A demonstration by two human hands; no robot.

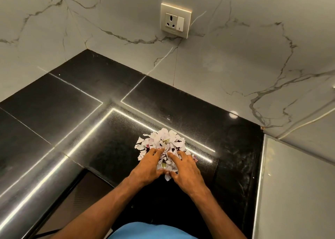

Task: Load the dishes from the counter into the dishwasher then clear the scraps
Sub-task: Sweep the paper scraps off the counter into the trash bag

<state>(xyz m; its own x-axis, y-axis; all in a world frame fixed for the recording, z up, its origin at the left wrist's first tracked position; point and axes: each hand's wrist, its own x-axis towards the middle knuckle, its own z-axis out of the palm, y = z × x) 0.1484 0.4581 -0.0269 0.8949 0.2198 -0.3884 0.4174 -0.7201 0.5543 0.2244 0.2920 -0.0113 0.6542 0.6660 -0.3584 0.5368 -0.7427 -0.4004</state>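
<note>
While both hands sit on the near side of the scraps (164, 139), most of the heap lies up-frame of the palms, beyond the fingertips, centre-low in frame. The left hand (147, 167) covers the heap's lower-left flank and the right hand (187, 170) its lower-right; both are equally near. Thumbs almost meet below, with a few pieces showing between them. Neither hand is closed on anything: fingers are spread, fairly straight and resting on top of the paper.

The heap is roughly round, with no clear long axis. Scraps are torn paper bits, white-lilac with some green and pink print, thin, ragged-edged and loosely stacked. Likely light and easy to scatter, so a scoop would need both hands coming in from the sides.

The counter (76, 100) is polished black stone, speckled and glossy, with bright light-strip reflections and thin seams. A rounded steel edge (41, 180) runs along the lower left. The wall (235, 57) is grey-veined marble tile with a cream socket (175, 22) at upper centre. A matte grey panel (297, 184) stands at lower right. No dishes are in view, so this looks like the scrap-clearing stage.
</note>
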